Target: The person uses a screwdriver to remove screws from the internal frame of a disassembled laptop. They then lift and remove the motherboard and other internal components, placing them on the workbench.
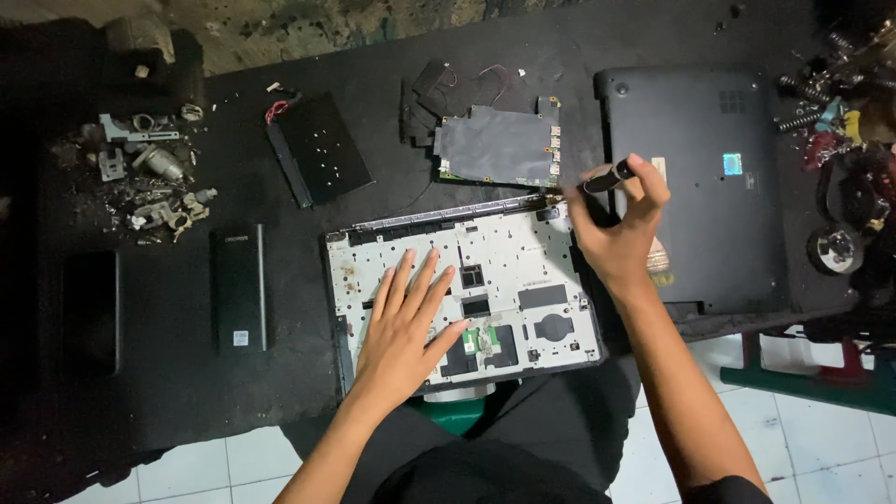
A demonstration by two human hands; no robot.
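Silver-grey opened laptop base (523,271) lies at frame centre on the black bench (168,373). The left hand (406,327) presses flat on it, fingers (422,280) spread wide. The right hand (618,233), fingers curled closed, grips a black-handled brush (609,177) over the base's upper right corner.

Left hand (403,327) lies flat on the opened laptop shell (523,271), covering its left half; the right half lies bare. Behind it the circuit board (499,145) crowds close. The right hand (618,229) blocks the gap toward the dark laptop base (709,187). Open mat separates battery (239,287) and shell.
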